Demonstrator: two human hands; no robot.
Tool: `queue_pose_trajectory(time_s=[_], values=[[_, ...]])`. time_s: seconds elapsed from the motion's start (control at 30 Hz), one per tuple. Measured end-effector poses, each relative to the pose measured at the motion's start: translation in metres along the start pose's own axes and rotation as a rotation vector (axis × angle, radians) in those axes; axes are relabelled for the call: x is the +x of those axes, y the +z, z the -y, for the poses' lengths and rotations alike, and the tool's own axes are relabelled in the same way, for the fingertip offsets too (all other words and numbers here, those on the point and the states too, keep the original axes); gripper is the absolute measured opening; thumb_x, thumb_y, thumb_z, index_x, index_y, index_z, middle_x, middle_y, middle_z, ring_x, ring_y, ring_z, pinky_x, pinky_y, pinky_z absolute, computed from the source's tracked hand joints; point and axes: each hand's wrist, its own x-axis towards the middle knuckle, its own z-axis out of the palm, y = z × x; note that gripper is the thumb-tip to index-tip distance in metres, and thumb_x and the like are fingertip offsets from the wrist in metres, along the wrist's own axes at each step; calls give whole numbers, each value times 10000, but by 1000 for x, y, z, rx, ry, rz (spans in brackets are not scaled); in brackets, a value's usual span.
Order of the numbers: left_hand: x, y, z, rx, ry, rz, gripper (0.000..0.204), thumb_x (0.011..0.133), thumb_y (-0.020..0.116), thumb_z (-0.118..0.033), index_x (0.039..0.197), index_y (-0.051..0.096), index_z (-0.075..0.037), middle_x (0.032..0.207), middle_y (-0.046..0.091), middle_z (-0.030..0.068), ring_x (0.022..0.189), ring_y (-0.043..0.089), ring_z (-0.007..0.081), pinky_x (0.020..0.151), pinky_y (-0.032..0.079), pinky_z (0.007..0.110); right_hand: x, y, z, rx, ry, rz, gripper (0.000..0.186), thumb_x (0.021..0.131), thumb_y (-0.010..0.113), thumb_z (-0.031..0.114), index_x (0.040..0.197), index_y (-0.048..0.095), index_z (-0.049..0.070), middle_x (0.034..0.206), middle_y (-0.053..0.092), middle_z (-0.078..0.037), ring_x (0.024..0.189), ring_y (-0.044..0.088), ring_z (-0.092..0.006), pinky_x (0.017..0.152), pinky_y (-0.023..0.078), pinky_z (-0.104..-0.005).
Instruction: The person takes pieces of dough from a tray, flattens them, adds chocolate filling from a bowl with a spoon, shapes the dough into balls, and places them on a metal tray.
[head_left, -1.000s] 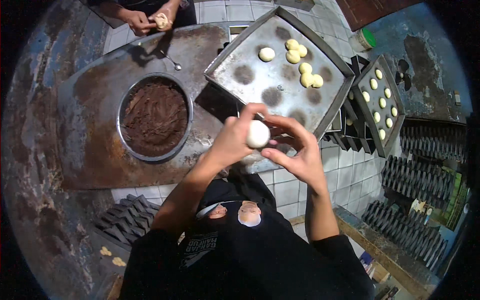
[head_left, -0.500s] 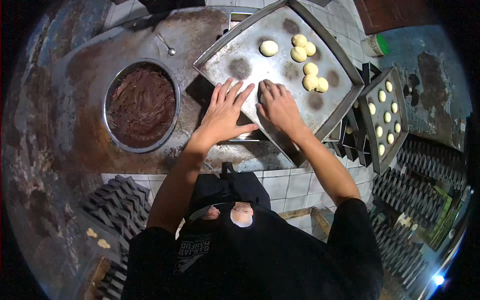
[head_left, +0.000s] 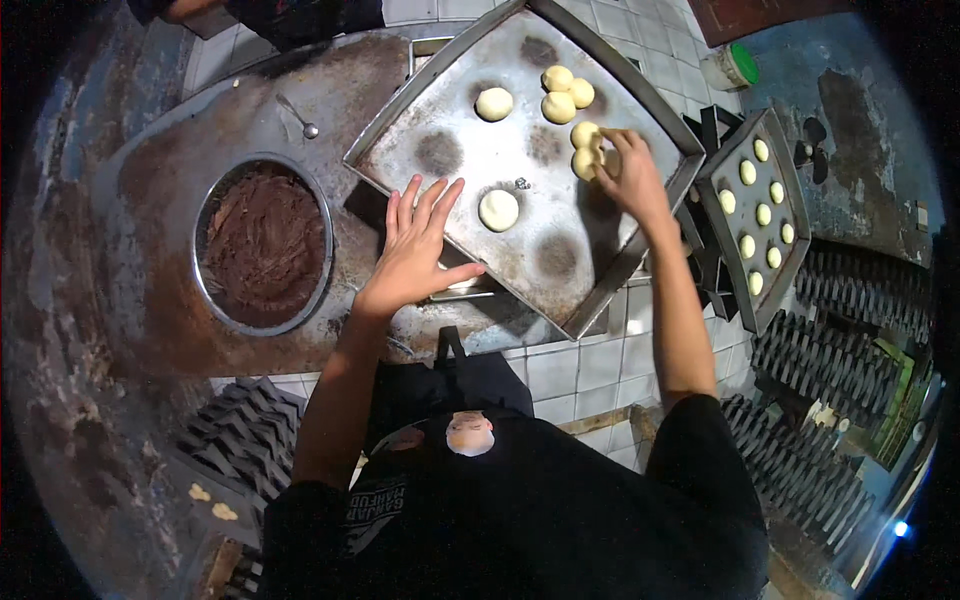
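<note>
Steel, dull and blotched with dark rings, makes up the large baking tray (head_left: 450, 110) set cornerwise on the worktop in front of me. My left hand (head_left: 415, 250) lies flat at the tray's near-left edge, fingers spread wide, holding nothing. Just beside its fingertips, toward the tray's middle, sits a single pale dough ball (head_left: 498, 209), round, so no long axis to report; it is apart from the hand, not touching. My right hand (head_left: 630, 175) reaches across to the tray's right edge and rests on a cluster of dough balls (head_left: 585, 150); its fingers curl over the nearest one, but I cannot tell whether they have closed on it. Further balls (head_left: 558, 92) lie toward the tray's far corner, and one more (head_left: 494, 103) stands alone to their left. The lone ball is nearer my left hand; the cluster lies under my right. A round pan of brown filling (head_left: 262, 243) sits at the worktop's left, well apart from both hands. A smaller tray of dough pieces (head_left: 760, 215) stands off the right edge. A spoon (head_left: 298, 116) lies beyond the pan.
</note>
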Motion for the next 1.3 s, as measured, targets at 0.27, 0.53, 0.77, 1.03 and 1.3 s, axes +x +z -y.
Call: queue_pose_trajectory(time_s=[0.27,0.53,0.77,1.03,1.3], values=[[1,2,0,1,21,3,1203,773,815,-682,1685,256,-132,1655,337,209,1598,137,460,1277,48,652,-18,-25,-7,-137,178,411,396,820,835,176,1147,691,5,1155,730,-225,1044,713,-419,898,583,-487],[-19,-8,-29,-616,-143,-68,661,1044,633,-487,1526,513,-52,1514,552,229,1445,503,358,1226,347,485,-111,-44,163,1085,491,382,391,835,903,181,1139,757,-16,999,778,-56,927,695,-113,859,553,-295],[-67,-56,-41,-1104,-301,-414,423,1148,503,-294,836,528,-10,713,474,12,695,447,85,618,411,311,-95,1,334,1029,451,42,264,899,822,90,1103,690,-11,920,703,-6,848,620,-55,729,509,-243],[-136,-134,3,-1144,-403,-697,565,1159,420,-481,760,546,-101,707,513,-44,664,490,58,595,393,271,-53,47,480,1106,382,-435,180,1029,719,155,988,728,-20,854,736,-43,813,627,-78,746,521,-266],[-216,-183,72,-1457,-430,-537,389,1093,451,-486,1106,529,-106,966,627,38,828,627,106,716,531,222,-32,15,540,1387,405,156,347,1083,659,270,965,784,-32,844,748,-42,702,623,-68,619,488,-259]])
